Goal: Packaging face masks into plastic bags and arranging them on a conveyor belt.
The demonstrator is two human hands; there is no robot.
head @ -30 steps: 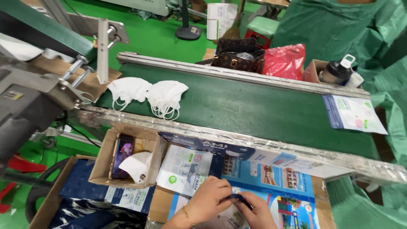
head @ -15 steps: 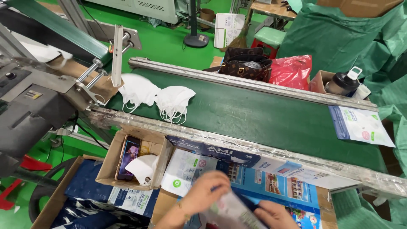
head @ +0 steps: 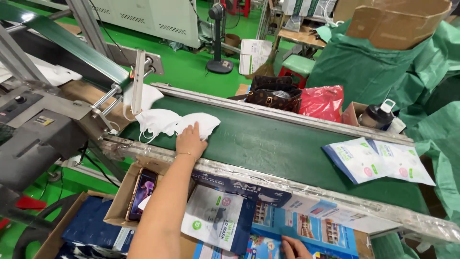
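Pick-up step: left hand (head: pixel 190 139) flat on mask (head: pixel 199 123) on belt (head: pixel 287 148), not yet clenched. Right hand (head: pixel 294 248) rests on pouches (head: pixel 306 225), grip unclear. Next, I judge: pinch mask, lift.

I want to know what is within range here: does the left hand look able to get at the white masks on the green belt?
Probably yes: the left hand already lies on the nearest white mask, with nothing between them on the green belt.

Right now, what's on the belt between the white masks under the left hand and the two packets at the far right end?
Nothing: in the head view, the green belt is bare between the white masks and the packets.
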